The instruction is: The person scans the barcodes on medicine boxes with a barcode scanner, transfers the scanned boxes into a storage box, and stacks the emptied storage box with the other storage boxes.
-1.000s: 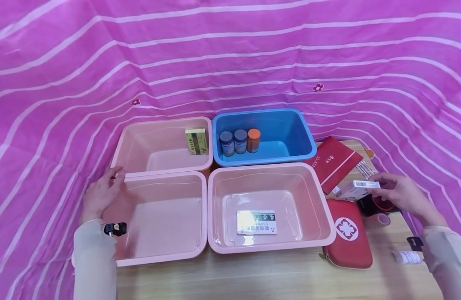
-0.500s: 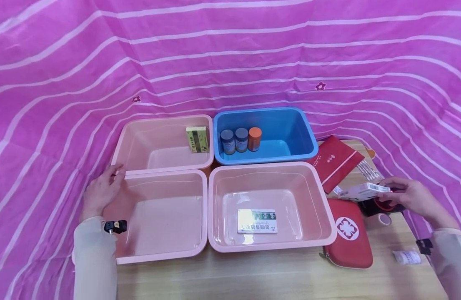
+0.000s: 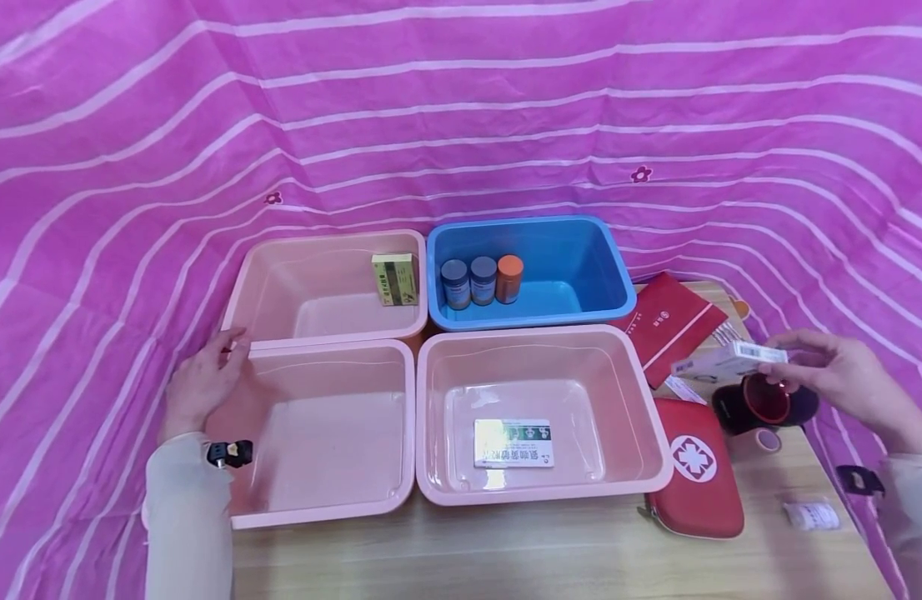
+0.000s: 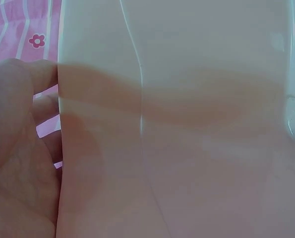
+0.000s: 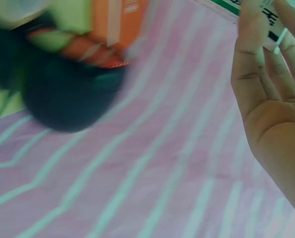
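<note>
My right hand (image 3: 844, 371) pinches a flat white medicine box (image 3: 727, 362) between thumb and fingers, above the items at the right of the table. In the right wrist view, part of the box (image 5: 270, 25) with dark print shows between the fingers, and a thin white stick tip overlaps it. My left hand (image 3: 206, 379) rests at the back left corner of the front left pink bin (image 3: 322, 508); in the left wrist view its fingers (image 4: 45, 77) pass behind the bin wall. Below the right hand is a black item (image 3: 731, 408) with a round red part.
A pink bin (image 3: 281, 254) holds a yellow-green box; a blue bin (image 3: 581, 250) holds three capped bottles. The front right pink bin (image 3: 581, 367) holds a white-green box (image 3: 506, 454). Nearby lie a red pouch (image 3: 671, 325), red first-aid case (image 3: 712, 492) and small bottle (image 3: 812, 515).
My right hand has moved right and slightly away from me with the white box, uncovering more of the black item with the red part. The left hand has stayed put.
</note>
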Motion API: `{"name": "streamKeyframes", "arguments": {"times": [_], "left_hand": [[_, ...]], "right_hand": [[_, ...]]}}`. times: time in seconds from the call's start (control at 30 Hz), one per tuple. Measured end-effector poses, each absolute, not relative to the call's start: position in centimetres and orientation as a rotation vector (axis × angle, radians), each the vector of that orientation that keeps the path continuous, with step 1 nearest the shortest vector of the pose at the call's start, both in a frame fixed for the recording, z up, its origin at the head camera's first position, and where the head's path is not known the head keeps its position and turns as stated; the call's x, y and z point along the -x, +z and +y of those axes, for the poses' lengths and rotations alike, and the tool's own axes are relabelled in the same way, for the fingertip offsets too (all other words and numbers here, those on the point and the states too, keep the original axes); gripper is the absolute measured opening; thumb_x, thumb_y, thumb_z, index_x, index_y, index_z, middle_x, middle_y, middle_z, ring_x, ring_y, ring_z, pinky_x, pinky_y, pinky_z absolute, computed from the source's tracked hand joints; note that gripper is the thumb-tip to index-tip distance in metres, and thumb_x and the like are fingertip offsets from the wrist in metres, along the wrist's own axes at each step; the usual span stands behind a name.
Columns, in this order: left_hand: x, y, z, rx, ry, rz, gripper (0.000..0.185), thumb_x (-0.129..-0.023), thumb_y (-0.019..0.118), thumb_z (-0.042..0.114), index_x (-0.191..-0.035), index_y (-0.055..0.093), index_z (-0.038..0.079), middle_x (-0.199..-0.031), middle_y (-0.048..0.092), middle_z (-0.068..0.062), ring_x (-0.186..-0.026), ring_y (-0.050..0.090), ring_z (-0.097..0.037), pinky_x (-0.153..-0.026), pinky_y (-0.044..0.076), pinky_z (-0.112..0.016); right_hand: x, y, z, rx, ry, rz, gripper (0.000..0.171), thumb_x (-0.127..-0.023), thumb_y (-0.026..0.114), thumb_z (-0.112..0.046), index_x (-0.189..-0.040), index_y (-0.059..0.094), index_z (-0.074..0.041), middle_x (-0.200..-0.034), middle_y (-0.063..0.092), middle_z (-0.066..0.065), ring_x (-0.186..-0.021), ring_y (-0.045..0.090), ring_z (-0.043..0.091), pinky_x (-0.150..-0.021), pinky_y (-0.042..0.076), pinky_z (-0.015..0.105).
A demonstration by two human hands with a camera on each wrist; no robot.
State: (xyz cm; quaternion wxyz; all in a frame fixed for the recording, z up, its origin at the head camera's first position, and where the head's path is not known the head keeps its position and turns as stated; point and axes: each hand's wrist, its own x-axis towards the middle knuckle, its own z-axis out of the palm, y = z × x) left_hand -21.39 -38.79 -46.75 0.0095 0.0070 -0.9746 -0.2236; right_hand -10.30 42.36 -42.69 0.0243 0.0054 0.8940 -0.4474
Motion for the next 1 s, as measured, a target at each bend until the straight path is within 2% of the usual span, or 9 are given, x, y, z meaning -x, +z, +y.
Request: {"name": "streamKeyframes", "arguments": {"times": [0.2,0.4,0.47,0.57,0.63,0.8,0.9,1.0], "left_hand": [[21.2,-46.6,-38.8,-0.025,-0.696,-3.054,0.058,-0.109,0.036,0.046,-0.151,0.047,0.008,-0.128,0.061,-0.033,-0.114,0.058,-0.055,-0.088,0.042,-0.069],[21.2,-46.4,-38.7,-0.024,-0.707,-3.061,0.058,-0.109,0.035,0.047,-0.152,0.046,0.008,-0.130,0.061,-0.033,-0.116,0.058,-0.055,-0.090,0.042,-0.070],[21.2,-46.4,-38.6,-0.021,-0.704,-3.052,0.058,-0.109,0.035,0.046,-0.151,0.047,0.008,-0.129,0.062,-0.032,-0.116,0.058,-0.054,-0.090,0.042,-0.070],[21.1,-46.3,-38.6,-0.021,-0.704,-3.046,0.057,-0.109,0.036,0.046,-0.151,0.047,0.008,-0.129,0.062,-0.032,-0.115,0.059,-0.054,-0.090,0.042,-0.069],[21.1,-46.3,-38.6,-0.023,-0.704,-3.050,0.058,-0.109,0.035,0.046,-0.151,0.047,0.008,-0.129,0.062,-0.032,-0.115,0.059,-0.054,-0.090,0.042,-0.070],[21.0,-46.5,-38.7,-0.028,-0.699,-3.060,0.058,-0.110,0.035,0.047,-0.152,0.046,0.008,-0.130,0.061,-0.032,-0.115,0.058,-0.055,-0.090,0.042,-0.070],[21.0,-46.6,-38.7,-0.022,-0.698,-3.052,0.058,-0.109,0.035,0.046,-0.151,0.046,0.008,-0.129,0.062,-0.032,-0.114,0.059,-0.054,-0.090,0.043,-0.070],[21.1,-46.6,-38.6,-0.021,-0.697,-3.056,0.059,-0.109,0.035,0.047,-0.151,0.046,0.008,-0.129,0.061,-0.032,-0.114,0.059,-0.054,-0.089,0.043,-0.070]], "right_hand": [[12.3,-37.3,37.2,0.122,-1.400,2.907,0.034,-0.084,0.076,0.011,-0.110,0.072,-0.010,-0.077,0.076,-0.007,-0.066,0.070,0.003,-0.061,0.054,0.015],[16.1,-33.6,29.9,0.315,-1.373,2.914,0.032,-0.085,0.080,0.002,-0.115,0.072,-0.007,-0.083,0.074,-0.006,-0.068,0.068,0.008,-0.061,0.055,0.018],[17.9,-33.0,26.9,0.474,-1.364,2.891,0.031,-0.086,0.080,-0.001,-0.115,0.071,-0.007,-0.081,0.071,-0.004,-0.064,0.065,0.011,-0.056,0.053,0.020],[21.0,-32.8,22.4,0.697,-1.386,2.785,0.027,-0.090,0.077,-0.006,-0.117,0.070,-0.008,-0.078,0.069,0.004,-0.060,0.061,0.017,-0.050,0.049,0.024],[23.2,-33.0,19.2,0.823,-1.437,2.690,0.025,-0.092,0.076,-0.008,-0.117,0.069,-0.008,-0.083,0.069,0.008,-0.059,0.060,0.021,-0.048,0.048,0.026],[28.3,-34.2,11.2,0.829,-1.482,2.531,0.022,-0.094,0.077,-0.020,-0.113,0.069,-0.012,-0.111,0.069,0.006,-0.078,0.067,0.030,-0.065,0.059,0.031],[30.9,-35.2,7.0,0.818,-1.417,2.504,0.022,-0.095,0.076,-0.022,-0.113,0.068,-0.013,-0.118,0.067,0.005,-0.090,0.067,0.030,-0.072,0.060,0.036],[33.4,-36.3,3.4,0.810,-1.309,2.508,0.023,-0.095,0.075,-0.019,-0.115,0.066,-0.012,-0.122,0.068,0.007,-0.094,0.066,0.028,-0.075,0.062,0.040]]}}
